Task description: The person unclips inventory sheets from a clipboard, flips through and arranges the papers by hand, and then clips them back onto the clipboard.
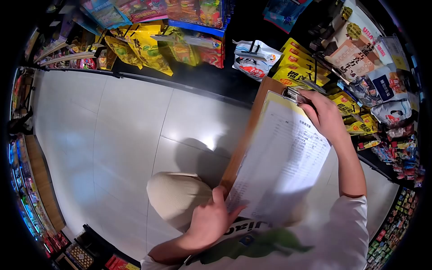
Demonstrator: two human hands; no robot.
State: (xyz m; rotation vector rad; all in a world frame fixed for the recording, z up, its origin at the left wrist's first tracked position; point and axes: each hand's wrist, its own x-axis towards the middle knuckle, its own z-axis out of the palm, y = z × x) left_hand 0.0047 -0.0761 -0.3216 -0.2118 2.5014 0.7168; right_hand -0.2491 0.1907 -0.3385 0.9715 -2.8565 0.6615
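A brown clipboard (245,148) with printed white sheets (283,157) lies tilted in front of my body. My left hand (211,220) grips its lower left corner, thumb over the edge. At the upper end, my right hand (324,114) is closed at the metal clip (294,95), with fingers on the clip and the paper's top edge. The sheets carry a table of printed rows, too small to read. Just beyond the clip hang yellow snack bags (294,67) and a white snack bag (255,58).
Snack packets hang on hooks along a dark shelf (189,85) ahead. Larger bags (360,49) hang at the upper right. Pale floor tiles (126,117) lie on the left, with my bent knee (175,198) above them. More stocked shelves (33,193) line the left edge.
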